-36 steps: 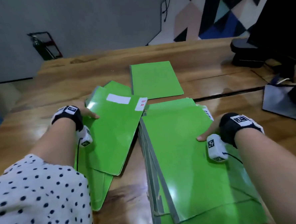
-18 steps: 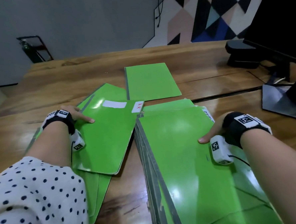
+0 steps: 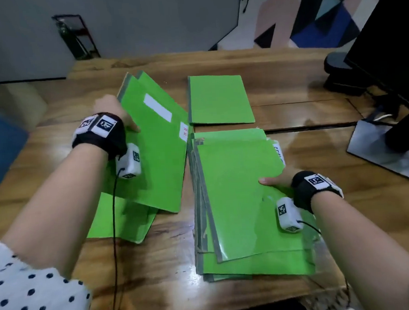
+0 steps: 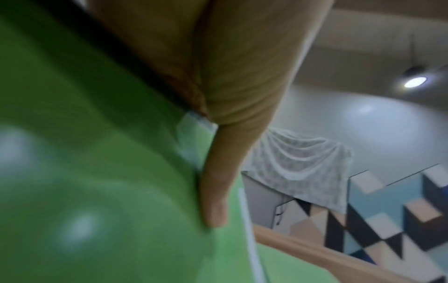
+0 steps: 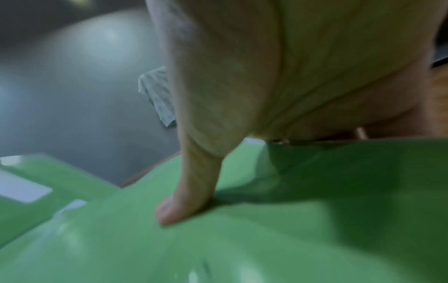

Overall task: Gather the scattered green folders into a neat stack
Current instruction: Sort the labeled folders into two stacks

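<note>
My left hand [image 3: 122, 119] grips the left edge of a bundle of green folders with white labels [image 3: 155, 148], thumb on top, and holds it tilted up on its right edge. In the left wrist view the thumb [image 4: 215, 191] presses on that green cover [image 4: 97, 172]. One green folder [image 3: 121, 222] lies flat beneath the bundle. A rough stack of green folders [image 3: 240, 205] lies at the front right. My right hand [image 3: 274, 180] holds its right edge, with the thumb [image 5: 189, 191] on the top cover [image 5: 266, 239] and the fingers hidden below. A single green folder [image 3: 219, 98] lies flat at the back centre.
The wooden table [image 3: 157, 265] has a dark seam running right from the stack. A grey monitor base plate [image 3: 385, 148] and a black stand [image 3: 342, 74] sit at the right. The table's front edge is close below the stack.
My left hand has raised the left edge of the labelled folders, so they now stand tilted toward the right stack. My right hand stays at the stack's right edge.
</note>
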